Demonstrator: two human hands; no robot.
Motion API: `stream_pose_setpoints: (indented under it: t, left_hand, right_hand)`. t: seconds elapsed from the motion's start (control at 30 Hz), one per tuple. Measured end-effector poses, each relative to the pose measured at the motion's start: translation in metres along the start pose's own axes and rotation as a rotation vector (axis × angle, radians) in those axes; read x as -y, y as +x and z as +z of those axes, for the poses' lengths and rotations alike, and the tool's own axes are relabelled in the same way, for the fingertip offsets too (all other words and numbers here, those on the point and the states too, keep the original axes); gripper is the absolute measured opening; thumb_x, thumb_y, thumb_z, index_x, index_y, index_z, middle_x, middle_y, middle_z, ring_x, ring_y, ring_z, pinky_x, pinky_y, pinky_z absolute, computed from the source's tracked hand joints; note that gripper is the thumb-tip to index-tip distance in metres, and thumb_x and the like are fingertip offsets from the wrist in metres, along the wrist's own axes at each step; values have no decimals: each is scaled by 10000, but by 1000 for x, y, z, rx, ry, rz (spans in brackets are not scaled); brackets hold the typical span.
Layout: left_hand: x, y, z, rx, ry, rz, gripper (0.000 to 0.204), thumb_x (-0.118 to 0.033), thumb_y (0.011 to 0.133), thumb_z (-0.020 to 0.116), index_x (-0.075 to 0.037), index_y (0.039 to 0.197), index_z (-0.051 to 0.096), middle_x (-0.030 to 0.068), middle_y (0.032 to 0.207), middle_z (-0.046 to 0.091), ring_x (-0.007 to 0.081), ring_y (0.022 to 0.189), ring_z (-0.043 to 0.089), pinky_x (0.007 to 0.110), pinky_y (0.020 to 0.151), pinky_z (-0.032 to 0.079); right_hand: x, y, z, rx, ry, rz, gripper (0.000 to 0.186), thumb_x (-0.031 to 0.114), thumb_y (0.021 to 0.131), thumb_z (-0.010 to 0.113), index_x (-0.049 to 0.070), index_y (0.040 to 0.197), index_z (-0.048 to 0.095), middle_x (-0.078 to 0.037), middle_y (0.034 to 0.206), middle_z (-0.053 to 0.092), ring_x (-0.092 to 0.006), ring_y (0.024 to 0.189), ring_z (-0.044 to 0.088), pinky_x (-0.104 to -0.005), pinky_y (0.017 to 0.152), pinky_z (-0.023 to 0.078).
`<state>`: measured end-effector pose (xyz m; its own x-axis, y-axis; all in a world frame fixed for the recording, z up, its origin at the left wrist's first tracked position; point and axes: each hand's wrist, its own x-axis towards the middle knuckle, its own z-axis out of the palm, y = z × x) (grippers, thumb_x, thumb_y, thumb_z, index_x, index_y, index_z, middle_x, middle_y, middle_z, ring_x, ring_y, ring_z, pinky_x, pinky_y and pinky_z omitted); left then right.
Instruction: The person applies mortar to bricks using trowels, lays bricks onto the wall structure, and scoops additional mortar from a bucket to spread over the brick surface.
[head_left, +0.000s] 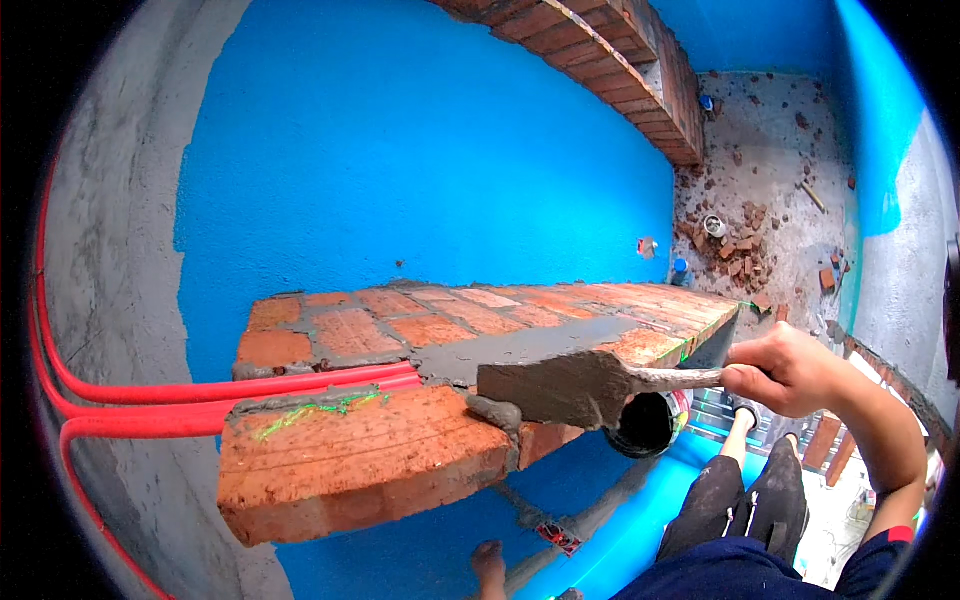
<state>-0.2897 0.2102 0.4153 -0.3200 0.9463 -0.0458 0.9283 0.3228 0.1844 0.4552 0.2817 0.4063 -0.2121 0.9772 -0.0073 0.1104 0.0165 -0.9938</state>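
My right hand (785, 372) is wrapped round the wooden handle of a trowel (555, 390), whose blade is coated in wet grey mortar. The blade lies against the near side of a brick wall (350, 330), by a lump of mortar (495, 410). A smooth grey mortar strip (520, 345) runs along the wall's face. Red conduits (330, 380) enter the brickwork from the left, above a large brick section (360, 460) with green marks. At the lower edge, my left hand (488, 562) is low and small in view, its fingers unclear.
A dark-mouthed bucket (645, 425) stands below the trowel. Behind is a blue-coated wall (420, 150), with another brick structure (620, 70) at the top. Broken bricks (740, 255) and a small white pot (714, 226) lie on the rubble-strewn floor at the right.
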Motion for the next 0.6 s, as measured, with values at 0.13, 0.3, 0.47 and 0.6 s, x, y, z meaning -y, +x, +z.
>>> stream_pose_setpoints:
  t: [0.13,0.3,0.47,0.6]
  left_hand:
    - [3,3,2,73,37,-81,116,-152,838,652,-96,742,683,95,725,629,242,652,555,454,567,415]
    - [-13,-5,8,117,127,156,109,-198,875,631,-135,798,675,52,719,594,228,619,500,434,550,361]
    - [64,16,4,117,974,695,190,-163,791,573,-145,944,684,61,921,658,265,918,609,451,773,472]
    - [11,6,25,325,640,329,239,-303,904,539,-104,890,669,70,978,659,259,951,572,405,816,427]
  right_hand:
    - [-14,-13,-5,-16,8,-6,389,319,949,512,40,679,513,-122,512,410,-251,444,420,-368,454,343]
    - [-18,-16,-11,-97,266,129,464,411,965,479,42,687,524,9,523,397,-107,489,382,-311,452,329]
    - [-12,-4,-11,-86,514,190,481,445,969,461,53,698,527,52,557,409,-58,512,364,-253,451,290]
    - [-28,0,-1,-107,597,177,484,397,981,433,33,677,528,26,527,433,-61,456,385,-240,420,292]
